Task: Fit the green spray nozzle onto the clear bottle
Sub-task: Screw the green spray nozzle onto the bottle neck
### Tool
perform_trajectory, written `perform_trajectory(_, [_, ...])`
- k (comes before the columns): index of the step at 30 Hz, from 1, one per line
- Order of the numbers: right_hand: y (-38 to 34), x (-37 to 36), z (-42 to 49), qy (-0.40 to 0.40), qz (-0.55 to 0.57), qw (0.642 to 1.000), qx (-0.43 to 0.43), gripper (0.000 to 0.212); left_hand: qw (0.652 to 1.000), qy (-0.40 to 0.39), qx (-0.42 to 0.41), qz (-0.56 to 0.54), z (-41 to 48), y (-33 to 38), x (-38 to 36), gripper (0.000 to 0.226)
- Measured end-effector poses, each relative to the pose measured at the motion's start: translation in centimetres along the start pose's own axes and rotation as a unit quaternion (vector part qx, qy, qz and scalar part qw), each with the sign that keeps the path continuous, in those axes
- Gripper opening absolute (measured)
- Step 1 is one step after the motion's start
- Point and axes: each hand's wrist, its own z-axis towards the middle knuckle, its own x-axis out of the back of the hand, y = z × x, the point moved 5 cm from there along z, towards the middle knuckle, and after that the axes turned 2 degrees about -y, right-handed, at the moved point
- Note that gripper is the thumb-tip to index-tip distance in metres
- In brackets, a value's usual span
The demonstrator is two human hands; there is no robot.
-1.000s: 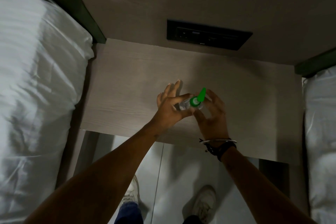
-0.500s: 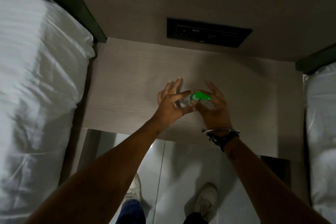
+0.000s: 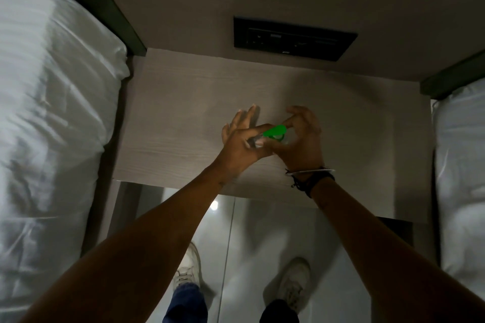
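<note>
Fingers point(image 3: 258, 129) of the left hand point(image 3: 240, 145) pinch the bottle point(image 3: 256, 142) above the tabletop point(image 3: 170, 126); right hand point(image 3: 301, 139) grips the nozzle point(image 3: 274, 131) (likely mid-twist). Next: seat it squarely, tighten.

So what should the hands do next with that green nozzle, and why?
Probably another short twist of the bright green plastic spray nozzle by the right hand, fingers curled around it. The left hand pinches the small clear bottle beneath, above the pale wooden table; whether it is seated cannot be told.
</note>
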Motion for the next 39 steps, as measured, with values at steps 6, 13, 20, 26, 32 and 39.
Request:
perform_trajectory(6, [-0.4,-0.4,-0.6,-0.067,-0.053,0.994,0.067,0.055,1.000,-0.008,0.007,0.011,0.2,-0.1,0.0,0.035])
perform_trajectory(13, [-1.1,0.3,0.2,-0.014,-0.144,0.989,0.036,0.067,1.000,-0.018,0.000,-0.012,0.0,0.5,0.3,0.041])
perform_trajectory(20, [0.0,0.4,-0.4,-0.090,-0.040,0.993,0.070,0.048,0.999,-0.032,0.010,-0.007,0.1,0.6,0.1,0.054])
perform_trajectory(26, [-0.2,0.3,0.1,-0.026,-0.056,0.998,0.002,0.075,1.000,-0.025,0.004,-0.015,0.0,0.8,0.4,0.046])
perform_trajectory(32, [0.6,0.3,0.0,-0.064,0.013,0.997,0.030,0.046,0.999,-0.038,0.002,0.001,0.2,0.6,0.1,0.052])
perform_trajectory(39, [0.7,-0.6,0.1,-0.026,0.027,0.999,0.009,0.069,0.999,-0.035,0.005,0.000,0.2,0.8,0.2,0.043])
